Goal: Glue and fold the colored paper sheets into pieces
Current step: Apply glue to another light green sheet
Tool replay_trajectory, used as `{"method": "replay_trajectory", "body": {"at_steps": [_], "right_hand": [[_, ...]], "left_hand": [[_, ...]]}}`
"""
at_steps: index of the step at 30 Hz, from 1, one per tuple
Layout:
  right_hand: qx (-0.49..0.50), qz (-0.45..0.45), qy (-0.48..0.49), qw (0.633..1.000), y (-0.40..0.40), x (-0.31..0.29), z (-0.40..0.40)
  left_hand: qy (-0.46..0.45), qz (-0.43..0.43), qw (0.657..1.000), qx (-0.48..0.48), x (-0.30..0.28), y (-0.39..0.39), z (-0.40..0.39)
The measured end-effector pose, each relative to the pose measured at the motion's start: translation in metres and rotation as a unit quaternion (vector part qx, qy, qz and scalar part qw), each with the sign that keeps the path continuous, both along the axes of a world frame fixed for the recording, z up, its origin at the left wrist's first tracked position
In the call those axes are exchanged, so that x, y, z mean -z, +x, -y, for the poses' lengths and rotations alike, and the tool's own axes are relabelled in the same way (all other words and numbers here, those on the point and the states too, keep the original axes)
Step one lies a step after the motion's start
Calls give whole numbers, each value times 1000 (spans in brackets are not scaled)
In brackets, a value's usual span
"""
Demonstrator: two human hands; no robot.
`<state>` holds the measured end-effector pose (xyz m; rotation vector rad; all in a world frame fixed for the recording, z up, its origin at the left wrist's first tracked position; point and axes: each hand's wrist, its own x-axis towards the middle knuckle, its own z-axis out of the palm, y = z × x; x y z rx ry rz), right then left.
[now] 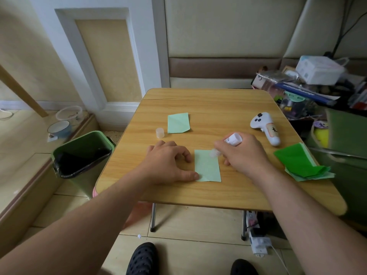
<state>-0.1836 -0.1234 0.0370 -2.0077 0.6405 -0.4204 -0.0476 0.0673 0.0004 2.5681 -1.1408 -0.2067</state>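
A pale green folded paper (pixel 208 167) lies on the wooden table (pixel 218 104) near its front edge. My left hand (pixel 168 161) rests on the table with its thumb on the paper's lower left corner and the fingers loosely curled. My right hand (pixel 242 153) grips a white glue stick (pixel 232 140), whose blurred tip touches the paper's upper right corner. The glue cap (pixel 160 132) stands upright further back. Beside it lies another folded pale green piece (pixel 178 123). A stack of green sheets (pixel 303 164) sits at the right edge.
A white handheld controller (pixel 266 128) lies at the back right of the table. A green waste bin (pixel 81 155) with a black liner stands on the floor at the left. Cluttered boxes and bags (pixel 317 80) crowd the right side. My shoes show below.
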Motion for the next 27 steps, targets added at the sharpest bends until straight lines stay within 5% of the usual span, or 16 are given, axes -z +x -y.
{"method": "replay_trajectory", "body": {"at_steps": [8, 27], "right_hand": [[-49, -52, -83, 994, 10, 14, -24], [-28, -73, -70, 994, -2, 4, 5]], "left_hand": [[-10, 7, 1000, -5, 2, -1, 0], [-8, 1, 1000, 1, 0, -1, -1]]}}
